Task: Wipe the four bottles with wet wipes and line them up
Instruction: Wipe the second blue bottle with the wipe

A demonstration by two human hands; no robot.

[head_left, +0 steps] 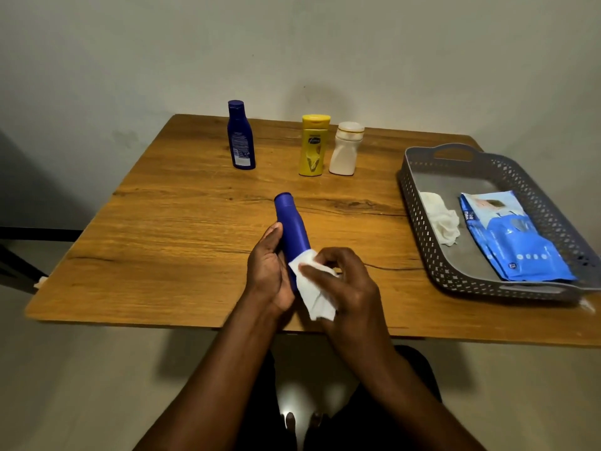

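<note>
My left hand (268,271) grips a blue bottle (292,227) above the near middle of the wooden table (156,222), its cap pointing away from me. My right hand (346,281) pinches a white wet wipe (313,292) against the bottle's lower end. Three bottles stand upright at the far side: a dark blue one (240,136) on the left, a yellow one (313,145) in the middle, and a white one (346,148) close beside the yellow one.
A grey perforated basket (419,203) sits at the table's right edge. Inside it lie a blue pack of wet wipes (510,236) and a crumpled white wipe (442,219). A wall stands right behind the table.
</note>
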